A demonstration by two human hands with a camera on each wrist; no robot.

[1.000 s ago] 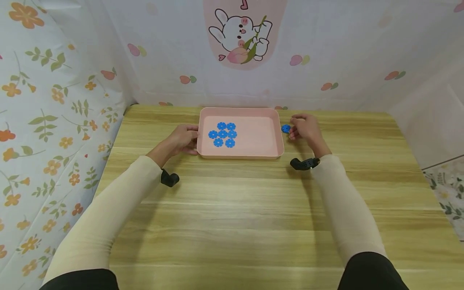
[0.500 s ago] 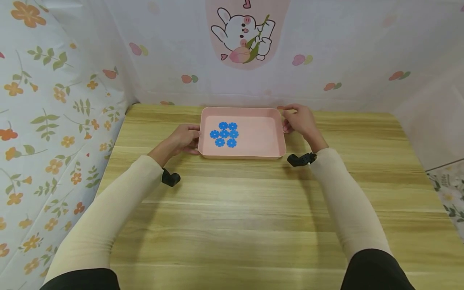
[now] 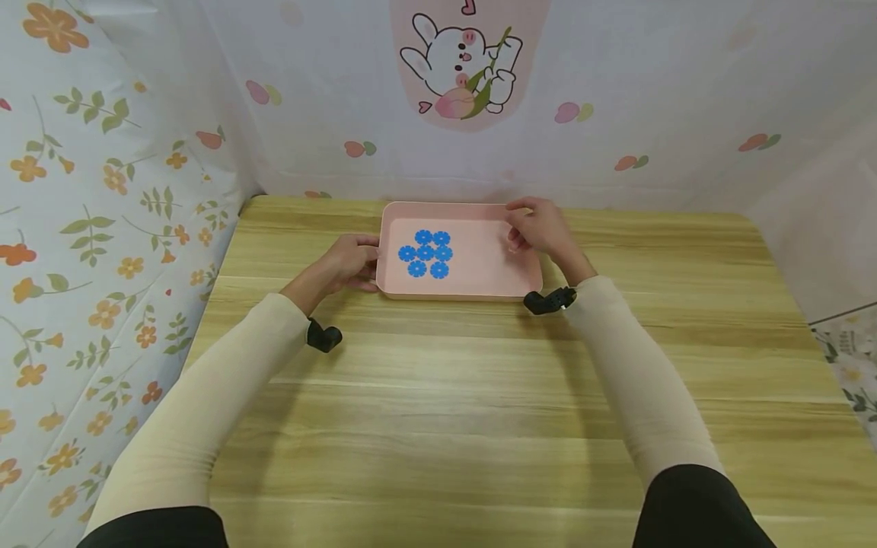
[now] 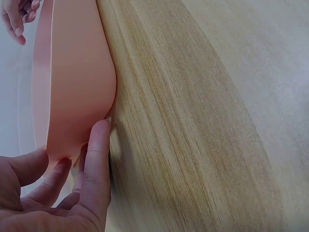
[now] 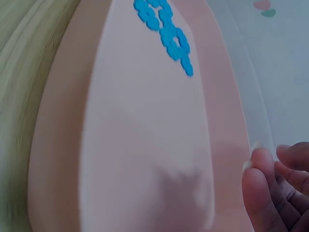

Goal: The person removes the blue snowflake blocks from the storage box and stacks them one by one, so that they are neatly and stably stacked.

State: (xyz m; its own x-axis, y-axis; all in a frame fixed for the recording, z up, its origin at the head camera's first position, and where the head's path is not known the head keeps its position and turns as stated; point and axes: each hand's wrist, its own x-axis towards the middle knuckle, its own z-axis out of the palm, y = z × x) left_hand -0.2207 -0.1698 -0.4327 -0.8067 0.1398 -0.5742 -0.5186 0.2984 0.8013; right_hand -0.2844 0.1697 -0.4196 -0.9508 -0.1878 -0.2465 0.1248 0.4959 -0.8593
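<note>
A pink rectangular tray (image 3: 479,274) lies at the back of the wooden table. On its left half several blue notched snowflake discs (image 3: 425,252) lie flat in a cluster. My left hand (image 3: 348,262) grips the tray's left end; in the left wrist view its thumb (image 4: 30,166) is at the rim and its fingers (image 4: 96,162) are against the outer wall. My right hand (image 3: 539,228) hovers over the tray's right end, fingers bent, casting a shadow inside. No disc shows at its fingertips (image 5: 263,162) in the right wrist view; I cannot tell whether the curled fingers hide one.
A white cloth (image 3: 294,129) with fruit prints and a rabbit picture hangs right behind the tray. Another floral cloth (image 3: 103,304) hangs along the left side. Bare wood tabletop (image 3: 438,396) lies in front of the tray.
My right hand has moved left from beside the tray to over its right end. The blue disc seen at its fingers a second ago is out of sight. The left hand stays on the tray.
</note>
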